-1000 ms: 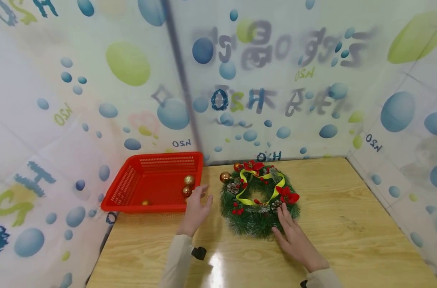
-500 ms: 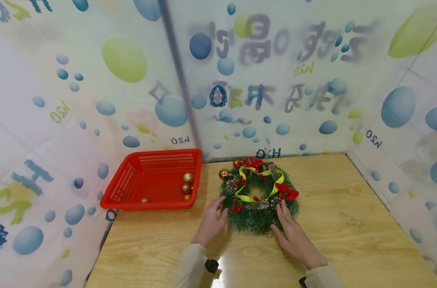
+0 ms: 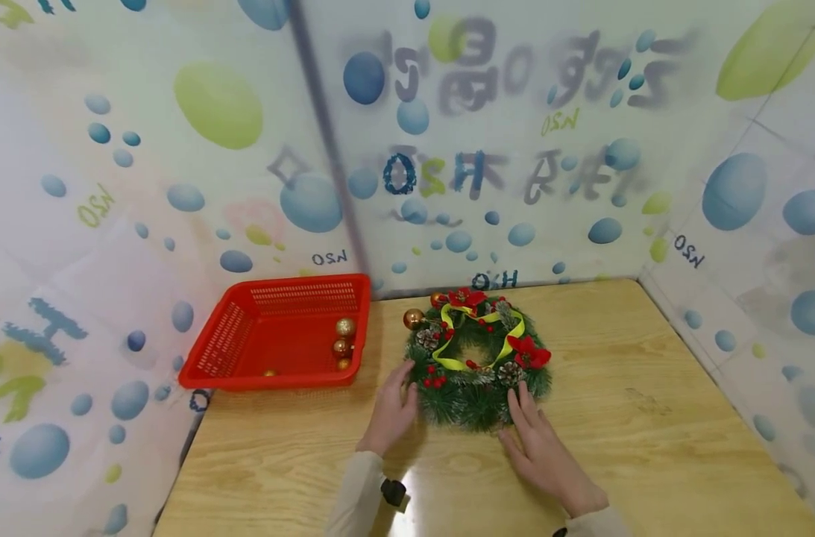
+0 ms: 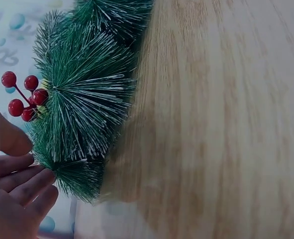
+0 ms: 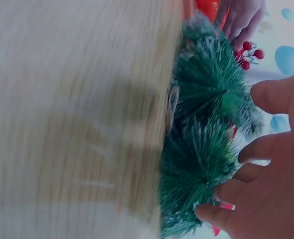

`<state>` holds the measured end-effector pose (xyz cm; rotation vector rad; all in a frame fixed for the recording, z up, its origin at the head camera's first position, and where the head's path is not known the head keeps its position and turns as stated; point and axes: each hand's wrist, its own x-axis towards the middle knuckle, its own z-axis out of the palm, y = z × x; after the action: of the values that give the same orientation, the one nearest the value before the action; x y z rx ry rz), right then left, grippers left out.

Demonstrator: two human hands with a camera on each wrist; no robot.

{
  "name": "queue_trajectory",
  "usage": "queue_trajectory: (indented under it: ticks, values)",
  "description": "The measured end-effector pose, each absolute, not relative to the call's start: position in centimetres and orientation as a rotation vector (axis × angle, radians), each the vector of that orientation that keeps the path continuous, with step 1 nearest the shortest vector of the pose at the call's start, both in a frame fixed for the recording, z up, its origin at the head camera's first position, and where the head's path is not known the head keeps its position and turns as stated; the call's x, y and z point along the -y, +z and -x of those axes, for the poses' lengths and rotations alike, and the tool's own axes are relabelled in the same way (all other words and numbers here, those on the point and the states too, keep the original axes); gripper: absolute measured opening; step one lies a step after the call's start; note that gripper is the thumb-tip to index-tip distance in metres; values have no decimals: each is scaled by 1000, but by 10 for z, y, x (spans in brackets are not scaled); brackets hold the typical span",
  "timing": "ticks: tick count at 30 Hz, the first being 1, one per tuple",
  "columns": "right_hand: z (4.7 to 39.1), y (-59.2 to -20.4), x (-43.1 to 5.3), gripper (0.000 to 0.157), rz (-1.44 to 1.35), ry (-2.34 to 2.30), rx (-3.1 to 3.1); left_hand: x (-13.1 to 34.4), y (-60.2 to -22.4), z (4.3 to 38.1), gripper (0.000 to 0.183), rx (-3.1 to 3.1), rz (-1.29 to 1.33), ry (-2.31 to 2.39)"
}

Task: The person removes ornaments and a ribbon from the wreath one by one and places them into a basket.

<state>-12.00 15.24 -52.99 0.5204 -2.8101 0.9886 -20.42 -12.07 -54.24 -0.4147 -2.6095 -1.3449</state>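
Note:
A green Christmas wreath lies on the wooden table, dressed with red flowers, pine cones, red berries, gold baubles and a yellow ribbon. My left hand is at its left edge, fingertips right against the green needles. In the left wrist view those fingers are loosely extended beside the tips. My right hand is at the wreath's front right, its straight fingers at the needles below a pine cone. The right wrist view shows the fingers spread and relaxed.
A red plastic basket stands left of the wreath, with a glittery gold bauble and several smaller ones in it. A patterned curtain closes off the back and both sides of the wooden table.
My left hand has left the basket's right side and moved right to the wreath's left edge. The right hand stays at the wreath's front right. The head view has shifted slightly.

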Motion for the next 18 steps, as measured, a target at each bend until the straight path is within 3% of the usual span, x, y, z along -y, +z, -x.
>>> queue_trajectory:
  ticks: [18]
  values:
    - [116, -543, -134, 74, -417, 1051, 2901, 121, -551, 193, 51, 2672, 534, -1177]
